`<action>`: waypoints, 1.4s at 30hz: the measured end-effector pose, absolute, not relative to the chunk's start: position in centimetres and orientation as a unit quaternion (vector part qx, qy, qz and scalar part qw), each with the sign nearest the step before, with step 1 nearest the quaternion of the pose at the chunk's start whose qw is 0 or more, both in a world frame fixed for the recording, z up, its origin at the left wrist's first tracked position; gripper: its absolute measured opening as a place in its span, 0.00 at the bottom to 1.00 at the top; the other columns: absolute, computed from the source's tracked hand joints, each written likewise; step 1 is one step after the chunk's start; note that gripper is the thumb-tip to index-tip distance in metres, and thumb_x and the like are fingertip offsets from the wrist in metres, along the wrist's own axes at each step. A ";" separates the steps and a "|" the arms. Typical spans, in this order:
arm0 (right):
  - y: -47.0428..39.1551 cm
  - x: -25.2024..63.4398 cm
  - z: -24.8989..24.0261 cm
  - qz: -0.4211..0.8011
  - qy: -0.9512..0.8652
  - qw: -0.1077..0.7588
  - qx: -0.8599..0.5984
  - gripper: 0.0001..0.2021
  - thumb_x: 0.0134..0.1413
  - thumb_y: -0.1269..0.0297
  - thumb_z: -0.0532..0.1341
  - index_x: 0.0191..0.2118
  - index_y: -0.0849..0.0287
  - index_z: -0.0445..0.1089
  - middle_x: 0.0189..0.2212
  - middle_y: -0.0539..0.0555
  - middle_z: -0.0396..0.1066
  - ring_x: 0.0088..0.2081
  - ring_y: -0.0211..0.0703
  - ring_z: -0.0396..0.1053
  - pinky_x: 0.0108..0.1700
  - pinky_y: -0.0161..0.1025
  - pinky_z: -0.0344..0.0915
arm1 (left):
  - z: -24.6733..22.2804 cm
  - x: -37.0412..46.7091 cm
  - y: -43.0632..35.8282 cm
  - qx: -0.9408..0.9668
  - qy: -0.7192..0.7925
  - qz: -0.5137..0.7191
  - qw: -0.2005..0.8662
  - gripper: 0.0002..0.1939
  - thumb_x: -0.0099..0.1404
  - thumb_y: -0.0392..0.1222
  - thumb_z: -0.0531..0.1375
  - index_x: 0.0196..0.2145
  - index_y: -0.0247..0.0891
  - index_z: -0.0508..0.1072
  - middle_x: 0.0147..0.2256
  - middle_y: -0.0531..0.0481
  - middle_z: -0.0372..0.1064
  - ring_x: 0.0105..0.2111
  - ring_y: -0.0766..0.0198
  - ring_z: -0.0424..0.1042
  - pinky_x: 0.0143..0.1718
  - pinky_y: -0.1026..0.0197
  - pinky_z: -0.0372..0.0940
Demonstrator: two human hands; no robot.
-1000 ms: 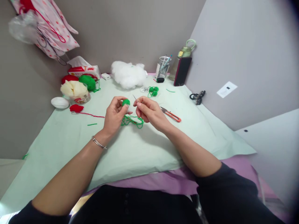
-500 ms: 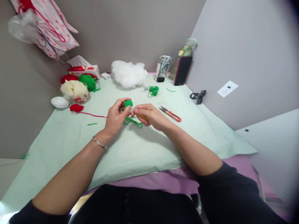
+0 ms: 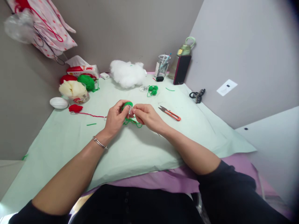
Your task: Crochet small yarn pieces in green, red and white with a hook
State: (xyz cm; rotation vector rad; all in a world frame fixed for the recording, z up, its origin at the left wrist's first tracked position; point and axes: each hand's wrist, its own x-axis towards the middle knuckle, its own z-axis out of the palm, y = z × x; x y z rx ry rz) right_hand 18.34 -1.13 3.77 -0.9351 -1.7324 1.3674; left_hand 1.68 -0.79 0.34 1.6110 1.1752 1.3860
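A small green crocheted piece (image 3: 128,104) is pinched in my left hand (image 3: 115,117), its fingers wrapped round the far side and the thumb in front. My right hand (image 3: 148,115) is closed close beside it, its thumb and forefinger pinched at a thin pale strand or tool tip by the piece. What exactly the right fingers hold is too small to tell. Loose green yarn (image 3: 132,121) lies on the cloth just below both hands. Orange-handled thread snips (image 3: 170,113) rest to the right of my right hand.
White stuffing (image 3: 128,74), a jar of pens (image 3: 163,67), a phone (image 3: 182,70) and a bottle stand at the back. Yarn balls, a tissue box (image 3: 83,71) and a tub (image 3: 80,97) sit at the left. Small green pieces (image 3: 152,90) and a hair clip (image 3: 200,96) lie farther right.
My right hand has turned slightly, and the yellow handle seen under its fingers before is now hidden. The green piece has tilted and shows less. The whole view has shifted a little.
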 end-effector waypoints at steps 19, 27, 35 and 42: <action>1.1 19.4 2.9 0.825 -0.483 0.227 -0.184 0.12 0.71 0.67 0.50 0.40 0.63 0.70 0.13 0.37 0.46 0.16 0.31 0.32 0.17 0.29 0.38 | -0.2 0.1 -0.4 0.719 0.474 0.495 0.119 0.14 0.69 0.41 0.57 0.49 0.41 0.77 0.45 0.43 0.76 0.44 0.53 0.72 0.50 0.53 0.64; -0.5 19.4 4.0 0.700 -0.685 0.094 -0.177 0.16 0.69 0.59 0.56 0.48 0.66 0.75 0.15 0.39 0.54 0.17 0.32 0.48 0.23 0.33 0.47 | 0.3 0.2 -0.5 0.664 0.468 0.549 0.194 0.15 0.72 0.46 0.58 0.53 0.42 0.77 0.50 0.44 0.76 0.48 0.52 0.73 0.54 0.53 0.64; 1.8 21.5 3.8 0.194 -0.788 0.279 -0.514 0.13 0.66 0.66 0.58 0.51 0.63 0.75 0.48 0.64 0.74 0.47 0.52 0.71 0.51 0.47 0.62 | 0.3 1.3 -0.3 0.558 0.436 0.577 0.408 0.14 0.69 0.49 0.58 0.47 0.42 0.79 0.48 0.47 0.80 0.49 0.53 0.75 0.54 0.53 0.67; 0.9 18.2 1.7 0.507 -0.742 0.309 -0.311 0.13 0.59 0.56 0.64 0.40 0.63 0.74 0.37 0.55 0.75 0.40 0.44 0.72 0.43 0.40 0.68 | 0.8 3.0 -1.1 0.512 0.409 0.570 0.496 0.12 0.64 0.48 0.62 0.43 0.43 0.80 0.44 0.48 0.80 0.44 0.54 0.76 0.47 0.54 0.71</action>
